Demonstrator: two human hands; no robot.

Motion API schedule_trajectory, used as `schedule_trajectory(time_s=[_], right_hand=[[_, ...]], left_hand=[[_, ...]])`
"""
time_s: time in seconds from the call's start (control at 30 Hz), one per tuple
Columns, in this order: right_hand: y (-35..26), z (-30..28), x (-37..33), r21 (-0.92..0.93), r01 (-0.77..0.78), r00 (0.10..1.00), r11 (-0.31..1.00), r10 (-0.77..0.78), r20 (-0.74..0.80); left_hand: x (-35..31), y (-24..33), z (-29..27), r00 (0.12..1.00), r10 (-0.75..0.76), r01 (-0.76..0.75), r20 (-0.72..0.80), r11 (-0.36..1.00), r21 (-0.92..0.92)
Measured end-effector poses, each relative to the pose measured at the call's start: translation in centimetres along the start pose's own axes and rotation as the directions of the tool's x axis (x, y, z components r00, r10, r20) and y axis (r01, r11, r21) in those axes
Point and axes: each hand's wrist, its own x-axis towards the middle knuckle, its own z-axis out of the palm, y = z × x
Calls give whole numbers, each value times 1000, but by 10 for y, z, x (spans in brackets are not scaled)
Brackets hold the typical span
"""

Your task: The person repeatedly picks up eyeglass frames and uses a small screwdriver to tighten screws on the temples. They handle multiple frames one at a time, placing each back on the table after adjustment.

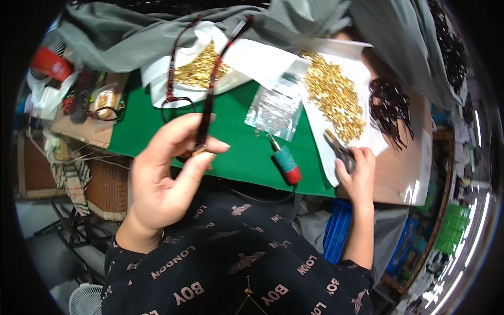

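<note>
Pinching eyeglasses (209, 102) in left hand (158, 177), clasping dark tool (340, 150) in right hand (360, 172), perhaps risking slips through light pressure.

Lettering (189, 293) ran all over the black shirt (220, 273) at the near side, bold pale-pink capitals in short words, tilted this way and that, left, middle and right! Between the words sat winged emblems (247, 260) in the same pale tone. Over to the far left, a red object (51, 64) showed light-coloured characters, and those were too small and blurred to make out.
</note>
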Motion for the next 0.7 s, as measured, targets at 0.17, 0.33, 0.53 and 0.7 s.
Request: schedule_trajectory(time_s=[0.17, 0.33, 0.53, 0.7], right_hand=[[-10, -24, -4, 376, -156, 984, 913, 178, -25], [-106, -61, 34, 541, 273, 860, 795, -454, 232], [-144, -61, 54, 554, 347, 683, 757, -609, 404], [-151, -64, 60, 486, 428, 667, 762, -629, 398]], left_hand=[[1, 4, 0, 991, -86, 94, 99, 992, -85], [0, 12, 3, 962, -143, 179, 233, 974, -138], [3, 13, 5, 917, -149, 221, 369, 962, -161], [3, 14, 1, 916, -141, 231, 376, 951, -204]])
